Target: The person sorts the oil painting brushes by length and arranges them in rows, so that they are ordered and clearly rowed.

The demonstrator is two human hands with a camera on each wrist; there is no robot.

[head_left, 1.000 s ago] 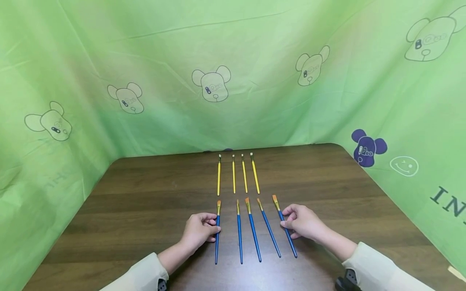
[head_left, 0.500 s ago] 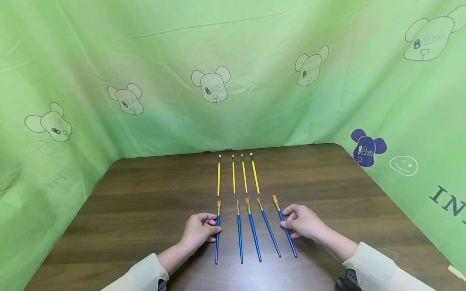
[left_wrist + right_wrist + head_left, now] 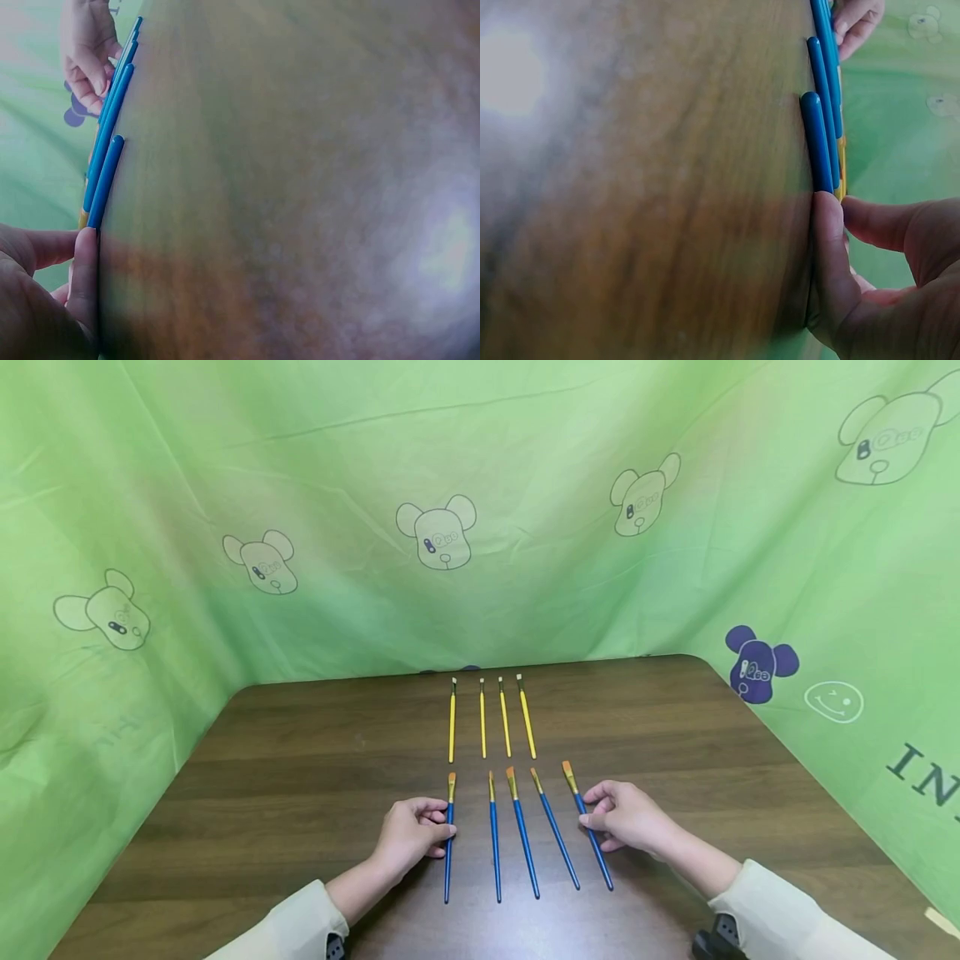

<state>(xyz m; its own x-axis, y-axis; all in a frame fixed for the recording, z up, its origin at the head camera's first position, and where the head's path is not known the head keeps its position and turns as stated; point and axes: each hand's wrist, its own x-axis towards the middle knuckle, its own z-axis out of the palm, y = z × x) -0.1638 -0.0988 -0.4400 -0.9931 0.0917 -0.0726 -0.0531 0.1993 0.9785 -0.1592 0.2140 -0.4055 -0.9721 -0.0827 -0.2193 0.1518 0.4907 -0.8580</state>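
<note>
In the head view my left hand [image 3: 412, 837] pinches the leftmost blue paintbrush [image 3: 447, 878] between thumb and fingers. The rightmost blue paintbrush [image 3: 601, 864] is pinched the same way by my right hand [image 3: 626, 817]. Both brushes lie on the table, orange bristles pointing away from me. Three more blue paintbrushes, a thin one [image 3: 495, 852], a wider one [image 3: 524, 843] and a slanted one [image 3: 558, 837], lie between the hands, untouched. The left wrist view has the held brush's handle [image 3: 106, 180] at the thumb tip; the right wrist view shows its handle [image 3: 817, 142] likewise.
Behind the blue row, several yellow paintbrushes with pale tips lie side by side, from the leftmost yellow paintbrush [image 3: 452, 727] to the rightmost yellow paintbrush [image 3: 527, 722]. The brown wooden table [image 3: 315, 760] meets a green printed cloth [image 3: 337, 610] at the back and sides.
</note>
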